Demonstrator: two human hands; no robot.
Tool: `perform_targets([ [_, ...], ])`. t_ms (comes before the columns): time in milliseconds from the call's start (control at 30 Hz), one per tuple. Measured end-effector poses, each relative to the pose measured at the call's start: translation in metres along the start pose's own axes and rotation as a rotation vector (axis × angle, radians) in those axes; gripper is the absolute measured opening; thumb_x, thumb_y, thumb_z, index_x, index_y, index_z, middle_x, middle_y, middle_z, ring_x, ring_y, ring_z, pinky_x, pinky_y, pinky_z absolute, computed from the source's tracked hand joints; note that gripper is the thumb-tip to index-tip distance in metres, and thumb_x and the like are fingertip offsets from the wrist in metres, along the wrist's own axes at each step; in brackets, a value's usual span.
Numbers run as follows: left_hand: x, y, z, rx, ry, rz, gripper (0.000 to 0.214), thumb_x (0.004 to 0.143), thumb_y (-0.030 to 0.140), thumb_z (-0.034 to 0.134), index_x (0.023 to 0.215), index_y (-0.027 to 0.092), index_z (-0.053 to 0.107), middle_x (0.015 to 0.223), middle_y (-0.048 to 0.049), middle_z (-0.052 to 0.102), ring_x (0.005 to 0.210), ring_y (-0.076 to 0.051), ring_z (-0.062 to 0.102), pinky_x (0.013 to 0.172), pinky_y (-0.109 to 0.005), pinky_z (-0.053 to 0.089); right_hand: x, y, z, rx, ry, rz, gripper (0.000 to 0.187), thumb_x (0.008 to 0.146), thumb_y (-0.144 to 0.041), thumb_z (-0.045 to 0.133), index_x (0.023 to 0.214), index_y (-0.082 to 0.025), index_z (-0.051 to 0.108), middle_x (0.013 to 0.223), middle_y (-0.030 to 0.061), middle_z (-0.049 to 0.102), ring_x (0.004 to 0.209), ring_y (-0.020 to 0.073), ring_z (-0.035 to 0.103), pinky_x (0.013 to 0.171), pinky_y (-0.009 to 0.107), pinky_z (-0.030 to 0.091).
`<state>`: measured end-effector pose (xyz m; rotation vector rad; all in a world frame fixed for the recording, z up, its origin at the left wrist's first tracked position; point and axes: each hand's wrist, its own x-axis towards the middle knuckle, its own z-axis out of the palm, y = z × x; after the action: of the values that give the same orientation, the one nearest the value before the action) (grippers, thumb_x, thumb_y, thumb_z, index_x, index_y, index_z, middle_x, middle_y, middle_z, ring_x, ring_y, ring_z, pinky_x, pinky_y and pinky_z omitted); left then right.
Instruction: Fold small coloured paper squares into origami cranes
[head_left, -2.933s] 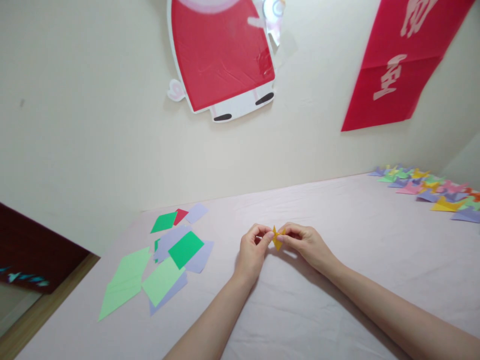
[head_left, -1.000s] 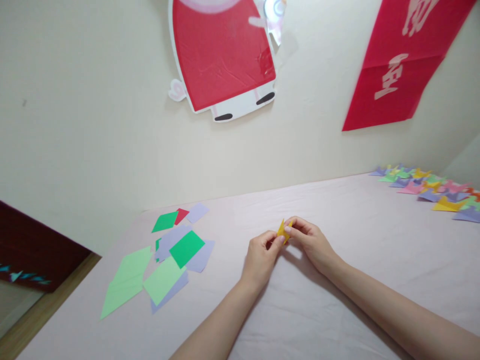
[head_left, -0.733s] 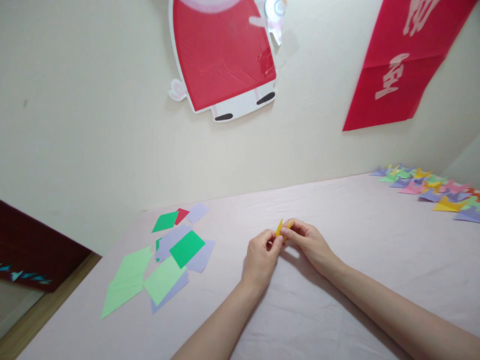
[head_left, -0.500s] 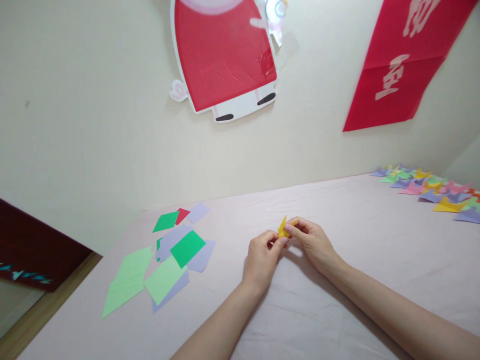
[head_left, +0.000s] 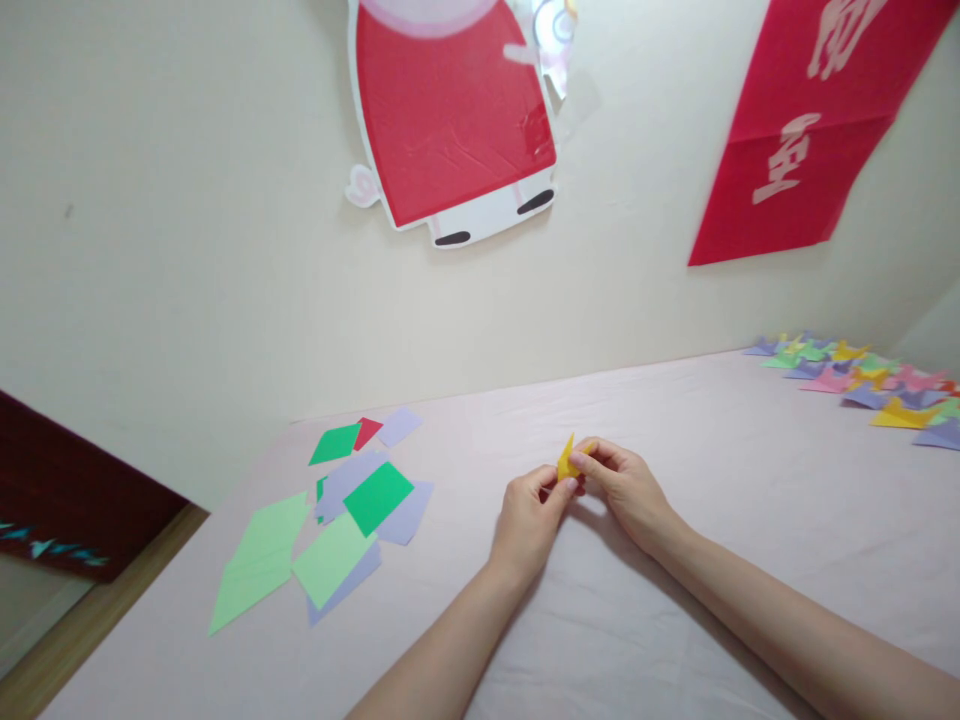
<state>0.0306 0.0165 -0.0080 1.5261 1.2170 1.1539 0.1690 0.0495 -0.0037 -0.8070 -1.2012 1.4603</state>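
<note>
Two-handed pinch: L hand [head_left: 529,520] is closed narrow, thumb & forefinger tips nipping the lower edge of a yellow fold [head_left: 566,462], other fingers curled under. R hand [head_left: 626,490] is closed narrow too, fingertips on the fold's right side, knuckles up. The hands touch at the tips. The fold is small, w/ a pointed tip sticking up above the fingers, held low over the table [head_left: 675,620], approx mid-table. Can't tell if it touches the cloth. Both forearms are bare, coming in from the bottom of view.

Table has a pale pink cloth, lightly creased. Left of the hands, well apart: loose sheets [head_left: 330,560] in an overlapping scatter. A dark green sheet [head_left: 377,497] lies on top of lilac ones, light green ones sit nearer the table's left edge, & a red sheet [head_left: 368,432] is at the far end by the wall. Far right, wall side: row of folded figures [head_left: 862,372] in mixed colours, e.g. lilac, yellow, pink, green.

Wall [head_left: 187,250] is cream. On it, above the hands, a red cartoon cutout [head_left: 457,110] w/ white feet; to the right, a red banner [head_left: 795,140] w/ white characters. Lower left, past the table: dark red panel [head_left: 67,490] & wood floor [head_left: 82,620].
</note>
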Motion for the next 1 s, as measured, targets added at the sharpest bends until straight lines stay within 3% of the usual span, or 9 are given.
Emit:
perform_targets([
  [300, -0.002, 0.001, 0.0, 0.063, -0.021, -0.015, 0.025, 0.087, 0.034, 0.056, 0.074, 0.016, 0.069, 0.071, -0.0001, 0.063, 0.067, -0.015, 0.051, 0.063, -0.025, 0.037, 0.002, 0.004, -0.004, 0.125, 0.051, 0.022, 0.028, 0.071, -0.041, 0.078, 0.068, -0.019, 0.061, 0.067, -0.0025, 0.057, 0.062, 0.0126, 0.049, 0.056, 0.024, 0.04],
  [467, -0.003, 0.002, 0.002, 0.096, -0.013, -0.003, 0.016, 0.081, 0.032, 0.065, 0.074, 0.017, 0.066, 0.068, 0.0019, 0.058, 0.065, -0.014, 0.049, 0.062, -0.025, 0.036, 0.001, 0.002, -0.003, 0.104, 0.057, 0.038, 0.031, 0.068, -0.043, 0.08, 0.069, -0.018, 0.062, 0.067, -0.0015, 0.059, 0.062, 0.0129, 0.05, 0.061, 0.026, 0.041],
  [533, -0.004, 0.005, 0.001, 0.084, 0.025, 0.008, 0.017, 0.083, 0.035, 0.064, 0.084, 0.018, 0.067, 0.076, 0.0004, 0.063, 0.068, -0.014, 0.052, 0.065, -0.025, 0.039, 0.0, 0.0, -0.002, 0.075, 0.056, 0.03, 0.032, 0.068, -0.044, 0.08, 0.069, -0.018, 0.062, 0.068, -0.001, 0.059, 0.064, 0.0138, 0.051, 0.063, 0.026, 0.043],
  [700, -0.005, 0.018, -0.005, 0.116, 0.295, 0.142, 0.01, 0.086, 0.029, 0.062, 0.09, 0.02, 0.061, 0.09, -0.002, 0.063, 0.082, -0.016, 0.057, 0.072, -0.027, 0.043, -0.004, -0.005, 0.002, -0.048, 0.022, -0.01, 0.033, 0.068, -0.047, 0.078, 0.067, -0.019, 0.063, 0.069, -0.0007, 0.059, 0.067, 0.0146, 0.051, 0.065, 0.027, 0.043],
  [800, -0.004, 0.021, -0.007, 0.139, 0.294, 0.232, 0.005, 0.087, 0.023, 0.06, 0.083, 0.02, 0.06, 0.086, -0.0013, 0.062, 0.082, -0.016, 0.057, 0.073, -0.027, 0.042, -0.006, -0.006, 0.005, -0.093, 0.01, -0.02, 0.033, 0.068, -0.049, 0.077, 0.07, -0.019, 0.063, 0.072, 0.0001, 0.059, 0.07, 0.0163, 0.052, 0.066, 0.028, 0.044],
  [1000, -0.002, 0.015, -0.006, 0.147, 0.27, 0.235, 0.005, 0.086, 0.019, 0.06, 0.082, 0.019, 0.062, 0.084, -0.0008, 0.061, 0.082, -0.016, 0.057, 0.073, -0.027, 0.04, -0.005, -0.005, 0.003, -0.12, 0.045, -0.04, 0.028, 0.069, -0.045, 0.077, 0.073, -0.019, 0.068, 0.073, -0.0003, 0.061, 0.07, 0.0152, 0.052, 0.066, 0.027, 0.042],
])
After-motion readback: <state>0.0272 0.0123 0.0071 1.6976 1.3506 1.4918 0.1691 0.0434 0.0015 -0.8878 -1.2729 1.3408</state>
